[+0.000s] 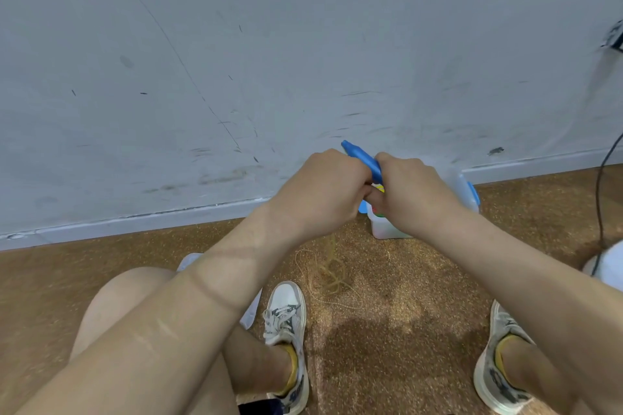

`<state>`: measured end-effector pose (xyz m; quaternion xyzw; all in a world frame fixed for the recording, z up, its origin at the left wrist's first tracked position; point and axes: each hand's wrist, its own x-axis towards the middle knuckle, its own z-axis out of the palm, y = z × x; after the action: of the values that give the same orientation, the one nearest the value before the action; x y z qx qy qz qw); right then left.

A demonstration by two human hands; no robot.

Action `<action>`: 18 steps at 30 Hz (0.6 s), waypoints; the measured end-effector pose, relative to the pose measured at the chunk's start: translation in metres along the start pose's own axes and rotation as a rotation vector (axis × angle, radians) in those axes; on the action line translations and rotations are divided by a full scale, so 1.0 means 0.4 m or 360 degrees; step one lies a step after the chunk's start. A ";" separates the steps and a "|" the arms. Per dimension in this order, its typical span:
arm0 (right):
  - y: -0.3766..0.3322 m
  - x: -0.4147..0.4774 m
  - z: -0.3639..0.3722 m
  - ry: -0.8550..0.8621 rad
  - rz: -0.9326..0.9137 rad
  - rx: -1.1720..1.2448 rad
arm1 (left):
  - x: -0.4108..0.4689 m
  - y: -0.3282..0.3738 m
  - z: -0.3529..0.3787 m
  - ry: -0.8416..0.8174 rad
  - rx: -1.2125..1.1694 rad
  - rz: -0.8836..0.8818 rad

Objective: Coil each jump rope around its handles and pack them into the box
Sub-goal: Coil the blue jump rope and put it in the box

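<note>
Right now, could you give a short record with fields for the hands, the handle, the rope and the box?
left hand: grips the blue handle
right hand: grips the same handle
rope: thin, pale, loose loops on the floor
box: translucent, blue clips, on the floor, partly behind the right hand

At frame centre the blue handle point(362, 160) is smooth plastic with a soft sheen. Just right of it the box point(387, 229) is cloudy translucent plastic. Below, the rope point(328, 274) looks like thin, pale, matt cord. The floor point(404, 296) is grainy, speckled and dull. The wall point(236, 61) across the top is matt paint, scuffed and scratched. The shoes point(286, 313) at the bottom look like worn smooth leather with cloth laces.
</note>
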<state>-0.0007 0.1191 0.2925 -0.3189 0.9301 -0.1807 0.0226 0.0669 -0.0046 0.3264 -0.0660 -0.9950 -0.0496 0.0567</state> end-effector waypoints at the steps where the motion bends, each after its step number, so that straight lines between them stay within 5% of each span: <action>1: 0.000 -0.002 -0.003 -0.0004 -0.0009 -0.0009 | -0.001 0.000 -0.003 0.0014 0.0003 0.0024; 6: 0.006 -0.015 -0.020 -0.0072 -0.0106 0.0009 | -0.005 -0.004 -0.042 0.0180 -0.0184 -0.0063; 13: 0.005 -0.039 -0.084 -0.0391 -0.0360 -0.0004 | -0.004 -0.055 -0.095 -0.0055 -0.0552 -0.0163; 18: -0.005 -0.065 -0.131 -0.0515 -0.0521 0.0337 | 0.004 -0.066 -0.103 -0.0204 -0.1223 -0.0207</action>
<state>0.0127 0.1500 0.3403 -0.4860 0.8262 -0.2249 0.1748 0.0661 -0.0347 0.3647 -0.0222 -0.9075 -0.4178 -0.0376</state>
